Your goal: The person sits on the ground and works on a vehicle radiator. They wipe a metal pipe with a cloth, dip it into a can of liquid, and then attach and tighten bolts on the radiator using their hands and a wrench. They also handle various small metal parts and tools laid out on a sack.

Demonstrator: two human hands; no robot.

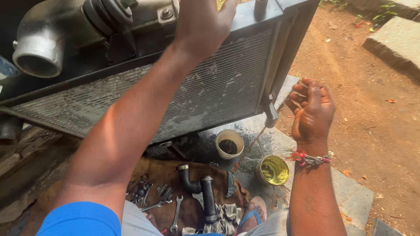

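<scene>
Left hand (203, 24): laid flat with the fingers spread on the top edge of the radiator; nothing is clasped, the palm is pressed against the frame at 12 o'clock in the view.
Right hand (311, 111): loosely curled, the fingers bent inward; a few thin pale slivers are seen across the fingers, but it cannot be told whether they are gripped. A red thread band is worn at the wrist.
Radiator (210, 94): held tilted, its grey finned core faced toward the camera, framed in black; it is spanned from 9 o'clock to 2 o'clock. Its lower right corner is located just beside the right hand, at that hand's 9 o'clock.
Drain outlet (270, 114): a short dark spout at the radiator's lower right corner; a thin stream of liquid is seen falling from it toward 7 o'clock.
White cup (229, 144): set below the radiator on wet stone, filled with dark liquid.
Yellow tin (272, 170): placed at 4 o'clock of the white cup, near it, open.
Black hose (202, 192): laid on brown cloth at 6 o'clock, fitted with clamps.
Wrenches (166, 202): scattered on the cloth at 9 o'clock of the hose.
Metal pipe (41, 48): mounted at the upper left, open-ended.
</scene>
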